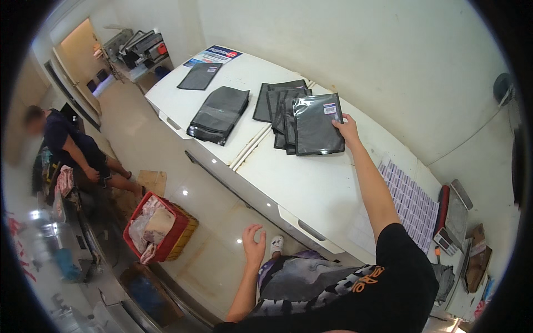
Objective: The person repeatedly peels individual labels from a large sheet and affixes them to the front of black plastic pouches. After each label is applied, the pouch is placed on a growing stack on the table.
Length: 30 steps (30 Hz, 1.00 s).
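Observation:
My right hand (pixel 347 131) pinches the right edge of a black plastic bag (pixel 313 130), close to a small white label in its upper corner. This bag overlaps a fanned-out pile of similar black bags (pixel 272 102) on the white chest freezer lid. My left hand (pixel 254 247) hangs low over the floor in front of the freezer, fingers loosely curved and apart, holding nothing. Farther left on the lid lie a thick stack of black bags (pixel 219 114) and a single labelled black bag (pixel 200 76).
Sheets of printed labels (pixel 405 202) and a scale (pixel 447 238) lie at the right end of the freezer (pixel 311 194). A red crate (pixel 180 230) holding what looks like meat stands on the floor. Another person (pixel 75 144) stands at the left by a counter.

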Motion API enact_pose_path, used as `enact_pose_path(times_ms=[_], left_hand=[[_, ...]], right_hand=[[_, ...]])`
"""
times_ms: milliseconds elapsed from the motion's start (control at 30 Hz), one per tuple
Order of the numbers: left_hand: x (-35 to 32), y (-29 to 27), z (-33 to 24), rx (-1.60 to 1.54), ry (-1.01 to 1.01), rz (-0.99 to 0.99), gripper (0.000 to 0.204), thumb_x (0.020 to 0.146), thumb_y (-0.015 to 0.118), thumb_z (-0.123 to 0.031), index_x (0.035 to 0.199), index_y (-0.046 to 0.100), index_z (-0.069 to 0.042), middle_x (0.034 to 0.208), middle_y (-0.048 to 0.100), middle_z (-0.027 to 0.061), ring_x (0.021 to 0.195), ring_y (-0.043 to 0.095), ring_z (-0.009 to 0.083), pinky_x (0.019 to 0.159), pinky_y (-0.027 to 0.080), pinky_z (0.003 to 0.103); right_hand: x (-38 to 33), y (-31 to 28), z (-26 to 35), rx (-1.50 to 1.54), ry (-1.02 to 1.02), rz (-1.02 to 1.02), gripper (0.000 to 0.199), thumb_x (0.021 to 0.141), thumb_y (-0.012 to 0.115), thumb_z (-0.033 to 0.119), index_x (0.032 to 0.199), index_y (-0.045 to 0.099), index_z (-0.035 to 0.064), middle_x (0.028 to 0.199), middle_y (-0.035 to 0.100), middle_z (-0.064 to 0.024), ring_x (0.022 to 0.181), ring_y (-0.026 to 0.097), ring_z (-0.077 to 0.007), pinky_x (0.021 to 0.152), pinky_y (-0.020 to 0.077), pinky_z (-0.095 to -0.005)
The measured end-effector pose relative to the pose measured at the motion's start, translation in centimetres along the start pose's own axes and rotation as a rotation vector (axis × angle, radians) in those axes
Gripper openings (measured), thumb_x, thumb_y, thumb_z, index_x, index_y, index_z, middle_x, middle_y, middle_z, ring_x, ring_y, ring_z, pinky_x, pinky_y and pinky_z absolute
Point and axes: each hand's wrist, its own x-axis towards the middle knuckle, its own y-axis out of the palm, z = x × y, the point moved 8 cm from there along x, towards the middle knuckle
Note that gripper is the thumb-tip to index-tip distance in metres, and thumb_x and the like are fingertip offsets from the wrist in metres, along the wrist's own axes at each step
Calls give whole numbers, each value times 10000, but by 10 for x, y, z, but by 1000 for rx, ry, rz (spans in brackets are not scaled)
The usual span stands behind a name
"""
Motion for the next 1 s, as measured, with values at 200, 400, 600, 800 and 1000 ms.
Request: enact_pose_path(times_ms=[200,400,600,800,1000], left_hand=[[-1,-11,3,53,6,-41,185,928,776,-74,1112,770,-58,1160,739,145,1128,690,325,1018,519,441],[89,-39,-48,90,274,176,152,930,783,-88,1080,770,-74,1099,762,107,1093,699,322,969,535,446],[338,-61,-41,137,355,143,119,986,739,-75,1083,794,-33,1059,777,96,1027,718,267,926,546,379],[472,-36,1,239,399,182,259,908,841,-163,1137,833,-42,1305,743,131,1157,711,302,1033,537,392],[476,-15,10,331,399,107,198,866,867,-136,1027,834,-25,1149,783,116,1109,716,309,966,552,408]], right_hand=[[-76,71,28,-854,-668,-121,771,859,815,153,1555,484,127,1574,461,-200,1478,408,-415,1183,337,-616],[-300,91,-15,-601,-761,447,571,816,814,143,1353,630,78,1490,520,-215,1414,456,-449,1174,363,-581],[-312,95,-5,-707,-669,402,400,852,762,148,1225,665,42,1420,562,-209,1353,495,-440,1131,404,-568],[-309,97,7,-708,-680,409,370,869,748,182,1211,673,61,1396,582,-183,1343,519,-398,1129,410,-555],[-305,90,7,-710,-662,378,362,878,754,205,1210,687,79,1405,595,-145,1350,522,-349,1127,419,-525]])
